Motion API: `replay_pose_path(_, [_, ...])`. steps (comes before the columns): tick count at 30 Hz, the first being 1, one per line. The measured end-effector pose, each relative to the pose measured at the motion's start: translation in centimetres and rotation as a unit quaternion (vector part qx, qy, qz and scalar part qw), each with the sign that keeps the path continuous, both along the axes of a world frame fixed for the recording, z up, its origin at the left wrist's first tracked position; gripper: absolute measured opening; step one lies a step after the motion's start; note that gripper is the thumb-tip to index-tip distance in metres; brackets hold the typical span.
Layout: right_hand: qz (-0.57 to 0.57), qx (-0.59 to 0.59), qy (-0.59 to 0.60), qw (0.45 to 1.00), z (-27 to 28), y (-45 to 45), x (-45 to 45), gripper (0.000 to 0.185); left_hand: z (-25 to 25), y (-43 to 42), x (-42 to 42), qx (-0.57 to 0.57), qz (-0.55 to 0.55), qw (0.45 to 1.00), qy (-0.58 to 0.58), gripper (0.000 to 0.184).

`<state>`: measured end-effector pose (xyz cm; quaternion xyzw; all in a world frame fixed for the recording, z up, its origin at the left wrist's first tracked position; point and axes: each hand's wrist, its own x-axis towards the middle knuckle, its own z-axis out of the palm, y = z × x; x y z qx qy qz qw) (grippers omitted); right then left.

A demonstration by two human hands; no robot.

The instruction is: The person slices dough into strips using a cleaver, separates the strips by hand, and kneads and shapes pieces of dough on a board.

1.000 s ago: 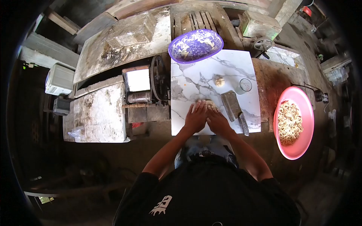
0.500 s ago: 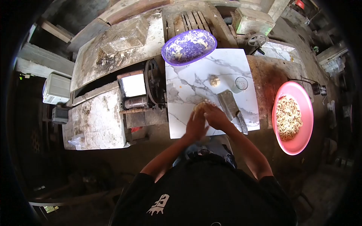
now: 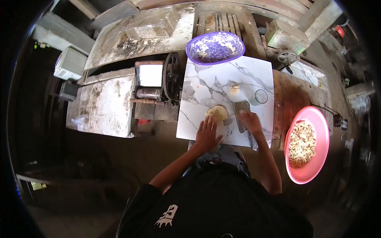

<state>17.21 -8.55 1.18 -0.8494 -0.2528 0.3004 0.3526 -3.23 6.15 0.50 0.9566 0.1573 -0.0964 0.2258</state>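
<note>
My left hand [image 3: 207, 134] lies flat with its fingers outstretched, fingertips on a flattened piece of pale dough [image 3: 218, 112] on the marble-patterned board [image 3: 202, 93]. To its right, my right hand [image 3: 251, 121] is over the lower part of a wide grey blade like a cleaver's [image 3: 241, 106]. Motion smears its fingers, so whether they grip or touch the blade is unclear. A narrow, dark, knife-like piece [image 3: 253, 142] shows below that hand. Further back lie a small dough lump [image 3: 235, 89] and a clear glass [image 3: 260, 96].
A purple basin [image 3: 215, 57] with pale residue stands at the board's back edge. On the right is a pink basin [image 3: 317, 152] of short pale strips. A hand-wheel machine [image 3: 171, 77] stands left of the board, beside a stained white tabletop [image 3: 105, 105].
My right hand has left the dough and moved right to the blade. My left hand stays at the dough, which now shows as a flattened round. The whole view has shifted slightly.
</note>
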Motion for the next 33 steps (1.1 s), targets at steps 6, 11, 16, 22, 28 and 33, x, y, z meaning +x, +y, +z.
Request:
replay_pose_path(6, [-0.123, -0.098, -0.128, 0.979, 0.4, -4.4, 5.0, 0.07, -0.4, -1.9, 1.9, 0.056, 0.165, 0.984, -0.02, 0.088])
replay_pose_path(11, [-0.1, 0.142, -0.161, 0.972, 0.2, -1.5, 7.5, 0.081, -0.6, -1.4, 0.6, 0.051, 0.169, 0.984, -0.002, 0.085])
replay_pose_path(16, [-0.095, 0.235, -0.069, 0.965, -3.7, -1.3, 9.4, 0.073, 1.0, -0.7, 1.3, 0.067, 0.273, 0.937, -0.206, 0.046])
replay_pose_path(22, [0.018, 0.227, -0.084, 0.97, 1.8, 2.1, 5.6, 0.059, 1.3, -2.4, 1.9, -0.176, 0.454, 0.843, -0.228, 0.018])
replay_pose_path(28, [0.076, 0.157, -0.065, 0.983, 3.8, 5.0, 2.9, 0.059, -0.4, -3.3, 3.0, -0.18, 0.461, 0.832, -0.252, 0.021])
replay_pose_path(33, [0.056, 0.182, -0.049, 0.981, 1.7, 3.2, 4.1, 0.06, -1.1, -2.6, 2.7, -0.196, 0.426, 0.839, -0.275, 0.024])
